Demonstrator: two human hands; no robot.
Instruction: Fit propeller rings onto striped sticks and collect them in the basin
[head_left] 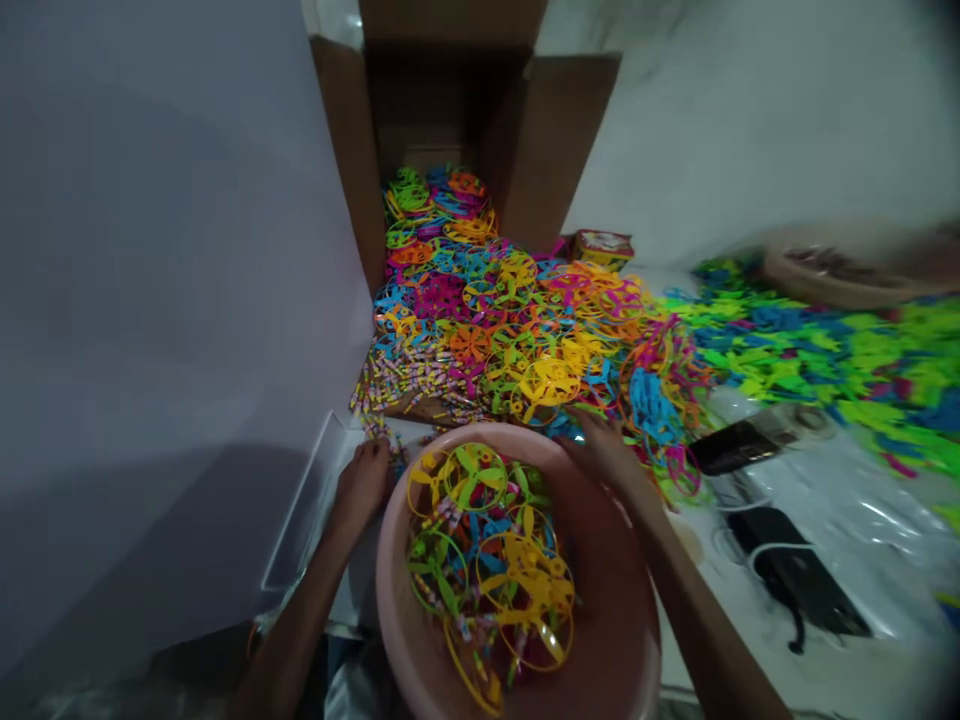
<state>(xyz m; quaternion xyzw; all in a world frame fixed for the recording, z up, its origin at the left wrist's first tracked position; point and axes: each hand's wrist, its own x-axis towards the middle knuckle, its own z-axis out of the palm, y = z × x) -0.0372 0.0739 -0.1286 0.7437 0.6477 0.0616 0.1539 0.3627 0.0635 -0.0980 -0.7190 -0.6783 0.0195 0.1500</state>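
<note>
A pink basin (615, 640) stands close in front of me, holding a heap of yellow, green and blue plastic rings with blades (525, 580). My left hand (364, 480) is just left of the basin's rim, near small striped sticks (420, 375), its fingers curled; what it may hold is hidden. Beyond the basin's right rim, my right hand (596, 445) reaches to the edge of a large colourful ring pile (517, 320); its fingertips are too dark and blurred to read.
An open cardboard box (555, 140) lies behind the pile. Green and blue pieces (810, 350) spread at right beside another basin (840, 280). A black phone-like object (799, 570) and clear plastic (877, 510) lie right. A wall (165, 250) borders the left.
</note>
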